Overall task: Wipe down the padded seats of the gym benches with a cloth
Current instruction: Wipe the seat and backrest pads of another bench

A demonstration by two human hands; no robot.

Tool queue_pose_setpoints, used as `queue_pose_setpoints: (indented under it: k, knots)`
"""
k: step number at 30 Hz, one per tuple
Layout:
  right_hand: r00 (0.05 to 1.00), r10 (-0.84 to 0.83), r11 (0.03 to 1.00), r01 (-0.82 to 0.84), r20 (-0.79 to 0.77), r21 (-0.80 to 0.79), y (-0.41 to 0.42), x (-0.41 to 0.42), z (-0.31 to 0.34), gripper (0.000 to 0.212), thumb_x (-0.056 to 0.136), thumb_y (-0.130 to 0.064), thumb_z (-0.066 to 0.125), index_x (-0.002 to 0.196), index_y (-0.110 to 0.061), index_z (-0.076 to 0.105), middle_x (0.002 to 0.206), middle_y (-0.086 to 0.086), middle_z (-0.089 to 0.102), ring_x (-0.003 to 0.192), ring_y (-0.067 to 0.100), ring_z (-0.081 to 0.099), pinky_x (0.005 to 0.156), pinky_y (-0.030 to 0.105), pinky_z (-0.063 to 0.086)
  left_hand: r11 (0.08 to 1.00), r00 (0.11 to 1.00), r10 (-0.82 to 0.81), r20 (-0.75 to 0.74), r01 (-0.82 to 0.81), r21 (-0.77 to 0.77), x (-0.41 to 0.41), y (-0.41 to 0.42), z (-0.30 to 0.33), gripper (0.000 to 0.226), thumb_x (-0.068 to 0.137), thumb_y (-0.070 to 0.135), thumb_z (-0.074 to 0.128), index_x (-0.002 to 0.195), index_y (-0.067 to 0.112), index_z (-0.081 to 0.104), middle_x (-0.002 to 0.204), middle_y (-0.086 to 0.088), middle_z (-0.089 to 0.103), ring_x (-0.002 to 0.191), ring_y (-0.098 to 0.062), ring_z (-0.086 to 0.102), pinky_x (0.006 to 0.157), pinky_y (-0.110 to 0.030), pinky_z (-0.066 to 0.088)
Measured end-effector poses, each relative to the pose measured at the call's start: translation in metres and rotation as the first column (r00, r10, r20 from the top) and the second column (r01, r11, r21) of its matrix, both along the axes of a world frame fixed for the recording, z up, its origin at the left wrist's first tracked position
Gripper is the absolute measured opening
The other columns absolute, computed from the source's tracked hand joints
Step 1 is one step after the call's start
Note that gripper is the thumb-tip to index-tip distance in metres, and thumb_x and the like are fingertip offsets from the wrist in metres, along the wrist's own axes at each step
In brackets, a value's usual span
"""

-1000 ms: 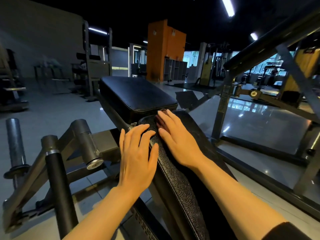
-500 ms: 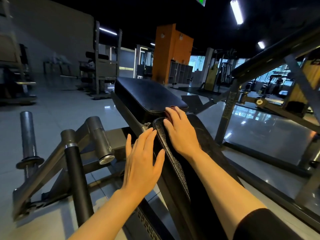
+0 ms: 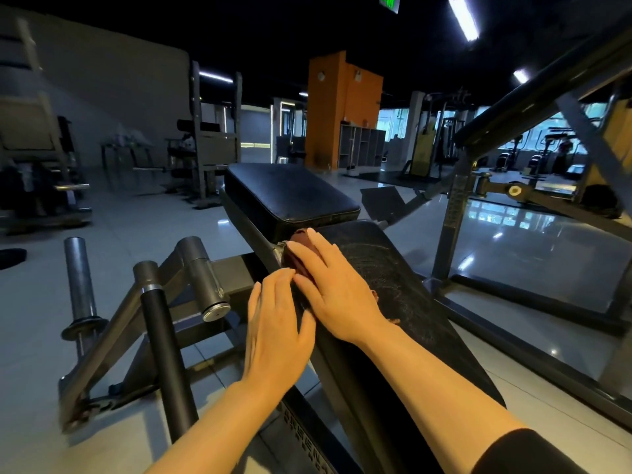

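Both hands on the near bench pad

Our right hand (image 3: 337,295) presses flat, fingers straight, on the dark red cloth (image 3: 299,254) at the pad's (image 3: 393,278) far-left end; our left hand (image 3: 273,323), fingers straight, rests along its left edge.

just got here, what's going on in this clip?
A person is wiping a gym bench. The right hand presses flat on a dark reddish cloth at the upper left end of the near black pad. The left hand rests, fingers straight, against that pad's left edge, fingertips meeting the cloth. Faint wipe streaks show on the pad to the right of the hands. The flat seat pad beyond is untouched right now.
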State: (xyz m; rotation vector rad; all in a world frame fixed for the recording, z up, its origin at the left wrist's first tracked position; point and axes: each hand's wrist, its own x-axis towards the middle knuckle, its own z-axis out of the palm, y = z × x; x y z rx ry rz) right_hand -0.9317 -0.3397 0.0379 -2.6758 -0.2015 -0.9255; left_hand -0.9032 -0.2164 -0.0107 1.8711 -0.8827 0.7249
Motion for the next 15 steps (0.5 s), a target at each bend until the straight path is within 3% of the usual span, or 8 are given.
queue_pose_setpoints:
  k: [2, 5, 8, 11, 13, 15]
  knots:
    - [0.999, -0.053, 0.994, 0.051, 0.009, 0.096, -0.018, -0.002, 0.0, 0.046, 0.104, -0.034, 0.037, 0.149, -0.028, 0.032, 0.158, -0.005, 0.023, 0.146, 0.009, 0.015, 0.122, 0.037, 0.006, 0.999, 1.0, -0.011, 0.027, 0.01, 0.037, -0.006, 0.0, 0.0, 0.054, 0.085, 0.009, 0.066, 0.134, 0.009, 0.044, 0.132, -0.002, 0.049, 0.125, -0.011, 0.042, 0.107, -0.055, 0.037]
    - [0.953, -0.303, 0.935, 0.299, -0.007, 0.188, -0.06, -0.003, -0.005, 0.046, 0.103, -0.034, 0.037, 0.148, -0.022, 0.035, 0.152, 0.0, 0.033, 0.144, 0.02, 0.022, 0.121, 0.044, 0.012, 0.996, 0.999, -0.033, 0.037, 0.029, 0.084, -0.01, 0.0, 0.002, 0.055, 0.088, 0.013, 0.064, 0.138, 0.009, 0.043, 0.137, -0.003, 0.045, 0.129, -0.012, 0.038, 0.108, -0.054, 0.035]
    - [0.909, -0.416, 0.876, 0.405, -0.015, 0.263, -0.062, -0.006, -0.005, 0.046, 0.101, -0.036, 0.04, 0.143, -0.017, 0.041, 0.147, 0.005, 0.038, 0.136, 0.025, 0.031, 0.112, 0.034, 0.023, 0.995, 0.999, -0.023, 0.029, 0.02, 0.101, -0.012, -0.005, 0.005, 0.055, 0.088, 0.016, 0.064, 0.139, 0.009, 0.043, 0.14, -0.003, 0.042, 0.132, -0.015, 0.036, 0.109, -0.054, 0.035]
    - [0.971, -0.235, 0.949, 0.22, 0.041, 0.227, -0.022, -0.005, -0.004, 0.047, 0.101, -0.041, 0.037, 0.143, -0.021, 0.044, 0.152, 0.0, 0.031, 0.139, 0.016, 0.027, 0.108, 0.023, 0.017, 0.997, 1.0, -0.01, 0.025, 0.008, 0.075, -0.014, -0.014, 0.006, 0.055, 0.085, 0.012, 0.064, 0.137, 0.008, 0.044, 0.138, -0.004, 0.044, 0.131, -0.017, 0.037, 0.108, -0.052, 0.036]
    - [0.994, -0.091, 0.984, 0.08, 0.063, 0.16, -0.01, -0.002, -0.006, 0.044, 0.103, -0.036, 0.035, 0.144, -0.023, 0.044, 0.156, 0.0, 0.03, 0.145, 0.013, 0.021, 0.116, 0.024, 0.006, 0.999, 1.0, -0.008, 0.011, 0.008, 0.038, -0.014, -0.019, 0.005, 0.055, 0.083, 0.009, 0.062, 0.135, 0.009, 0.045, 0.135, -0.003, 0.046, 0.128, -0.017, 0.039, 0.107, -0.051, 0.037]
    - [0.995, -0.073, 0.986, 0.062, 0.067, 0.154, -0.023, 0.001, -0.001, 0.041, 0.104, -0.031, 0.038, 0.144, -0.025, 0.044, 0.155, -0.001, 0.032, 0.145, 0.011, 0.021, 0.118, 0.029, 0.003, 0.998, 0.999, 0.025, 0.023, -0.026, 0.051, -0.013, -0.019, 0.003, 0.052, 0.086, 0.015, 0.061, 0.135, 0.009, 0.046, 0.136, -0.005, 0.044, 0.129, -0.018, 0.038, 0.107, -0.053, 0.036]
